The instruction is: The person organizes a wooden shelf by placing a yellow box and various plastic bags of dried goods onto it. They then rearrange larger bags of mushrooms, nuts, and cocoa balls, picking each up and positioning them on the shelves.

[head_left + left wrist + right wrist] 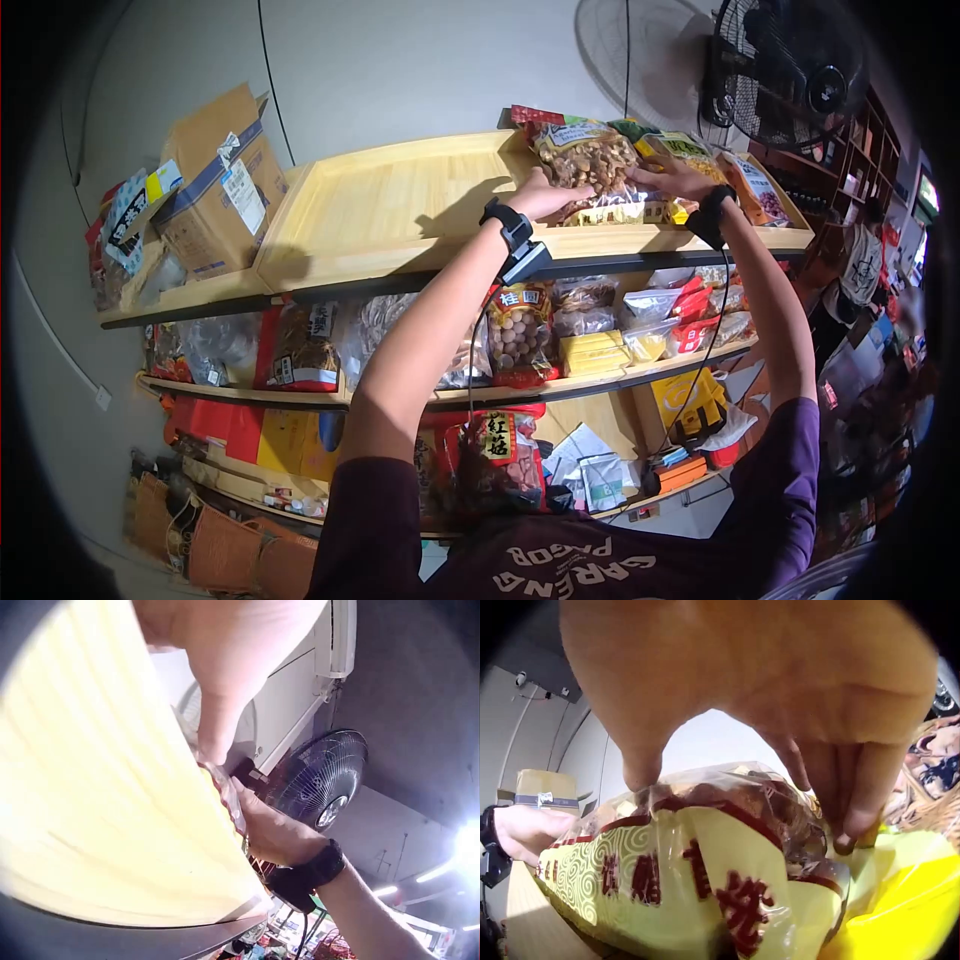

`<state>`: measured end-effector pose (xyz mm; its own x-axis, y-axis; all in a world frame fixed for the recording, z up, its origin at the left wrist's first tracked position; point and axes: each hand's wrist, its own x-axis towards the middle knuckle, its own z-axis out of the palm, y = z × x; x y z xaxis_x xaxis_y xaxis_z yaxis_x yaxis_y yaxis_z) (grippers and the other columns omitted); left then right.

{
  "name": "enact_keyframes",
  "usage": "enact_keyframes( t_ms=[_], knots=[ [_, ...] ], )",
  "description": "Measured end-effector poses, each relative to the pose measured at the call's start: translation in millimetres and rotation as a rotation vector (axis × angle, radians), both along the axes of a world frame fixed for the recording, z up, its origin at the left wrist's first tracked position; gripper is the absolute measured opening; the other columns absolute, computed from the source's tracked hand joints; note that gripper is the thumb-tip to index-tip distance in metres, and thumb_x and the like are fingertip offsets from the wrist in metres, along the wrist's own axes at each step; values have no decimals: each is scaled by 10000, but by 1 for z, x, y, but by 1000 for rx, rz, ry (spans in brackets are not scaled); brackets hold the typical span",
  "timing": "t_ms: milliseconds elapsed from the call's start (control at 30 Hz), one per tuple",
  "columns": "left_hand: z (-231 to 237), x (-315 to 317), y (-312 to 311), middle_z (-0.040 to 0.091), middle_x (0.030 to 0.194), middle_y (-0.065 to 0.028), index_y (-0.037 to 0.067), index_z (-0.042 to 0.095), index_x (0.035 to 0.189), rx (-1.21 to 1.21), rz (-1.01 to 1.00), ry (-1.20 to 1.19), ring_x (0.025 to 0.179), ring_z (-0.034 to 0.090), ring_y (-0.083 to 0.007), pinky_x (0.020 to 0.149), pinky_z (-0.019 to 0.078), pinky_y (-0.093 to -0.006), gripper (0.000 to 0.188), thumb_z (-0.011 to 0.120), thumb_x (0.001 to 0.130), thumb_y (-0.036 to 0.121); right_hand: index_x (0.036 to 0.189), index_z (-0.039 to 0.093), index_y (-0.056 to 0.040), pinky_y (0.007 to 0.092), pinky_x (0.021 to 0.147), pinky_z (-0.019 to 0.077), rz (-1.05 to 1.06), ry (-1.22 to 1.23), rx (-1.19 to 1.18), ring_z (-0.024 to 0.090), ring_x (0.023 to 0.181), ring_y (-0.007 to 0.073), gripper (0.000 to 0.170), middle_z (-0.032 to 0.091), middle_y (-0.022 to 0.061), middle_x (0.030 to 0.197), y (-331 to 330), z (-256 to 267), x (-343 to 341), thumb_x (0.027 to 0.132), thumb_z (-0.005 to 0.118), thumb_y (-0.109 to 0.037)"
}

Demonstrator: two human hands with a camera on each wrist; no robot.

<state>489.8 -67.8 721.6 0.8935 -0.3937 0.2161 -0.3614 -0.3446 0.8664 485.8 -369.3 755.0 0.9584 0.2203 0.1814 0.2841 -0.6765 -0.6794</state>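
On the right part of the top shelf, a clear plastic bag with brown dried contents (772, 817) lies with its cream printed band (667, 877) facing the front. My left hand (545, 197) holds its left end, and in the left wrist view the thumb (216, 735) presses at its edge. My right hand (680, 180) spans the bag's right part from above. In the right wrist view its thumb rests on the plastic and its fingers (847, 802) bend down at the right end. Behind it leans a bag of brown pieces with a red and green top (580, 135).
A yellow-and-green bag (680, 147) and a white-and-orange bag (755, 190) stand to the right. An opened cardboard box (225, 190) occupies the left end. A black fan (790, 75) hangs over the right end. Packed food bags (520, 330) fill the shelf below.
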Motion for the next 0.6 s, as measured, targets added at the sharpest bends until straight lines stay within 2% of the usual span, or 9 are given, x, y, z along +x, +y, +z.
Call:
enact_keyframes(
  t_ms=[33,133,267,300,333,400,467,500,600],
  knots=[
    [-3,8,-5,512,1384,-310,-197,210,1445,-20,58,38,1262,570,-310,1022,494,-414,1176,882,741,463,1518,317,61,357,1048,440,-4,29,-12,566,1217,256,1167,553,229,1384,2,-1,1,771,703,-749],
    [-13,24,-13,538,1358,-284,-185,212,1450,-133,-40,211,1162,641,-285,944,558,-368,1120,910,742,332,1493,343,91,355,1053,439,-44,29,-70,562,1222,254,1184,546,220,1389,10,-5,9,764,681,-780],
    [-15,18,-11,555,1337,-274,-137,173,1484,-311,-221,213,1102,672,-261,883,596,-340,1074,900,763,188,1414,453,82,318,1002,467,133,11,210,601,1149,215,956,619,163,1284,33,9,-36,794,819,-546],
    [-2,-14,-11,566,1333,-258,-124,213,1481,-313,-144,200,1080,681,-253,888,597,-328,1049,905,754,180,1378,496,67,306,977,483,162,-9,232,609,1127,194,853,632,150,1271,32,10,-34,793,857,-439],
    [-3,-15,-8,565,1357,-236,-116,251,1477,-351,-182,212,1130,660,-259,972,559,-343,1034,911,744,195,1384,503,68,324,978,495,164,-135,139,610,1121,208,851,643,145,1256,27,8,-30,800,849,-445],
    [-15,14,-11,552,1392,-221,-95,285,1479,-164,61,-5,1215,612,-261,1066,490,-362,1022,916,738,215,1426,460,82,360,1016,487,274,-267,282,594,1176,261,973,607,183,1318,20,-2,-20,744,884,-466],
    [0,-17,-5,535,1419,-222,-83,292,1486,-291,-55,-30,1278,566,-260,1120,431,-372,1028,919,734,230,1475,396,83,380,1052,466,63,-224,292,564,1240,306,1116,557,225,1384,15,-7,-8,666,929,-471],
    [2,-24,-4,534,1423,-204,-77,299,1492,-307,-93,-99,1271,569,-241,1111,435,-358,1029,923,728,215,1486,375,85,390,1069,453,53,-219,346,534,1288,326,1190,514,260,1423,19,-5,-15,610,957,-470],
    [-7,-22,2,570,1381,-147,-33,284,1523,-329,-45,-423,1229,586,-212,1080,454,-335,1007,901,743,128,1492,354,49,313,994,492,145,-353,517,605,1136,212,1083,604,171,1288,28,-9,-25,661,963,-287]
  ],
)
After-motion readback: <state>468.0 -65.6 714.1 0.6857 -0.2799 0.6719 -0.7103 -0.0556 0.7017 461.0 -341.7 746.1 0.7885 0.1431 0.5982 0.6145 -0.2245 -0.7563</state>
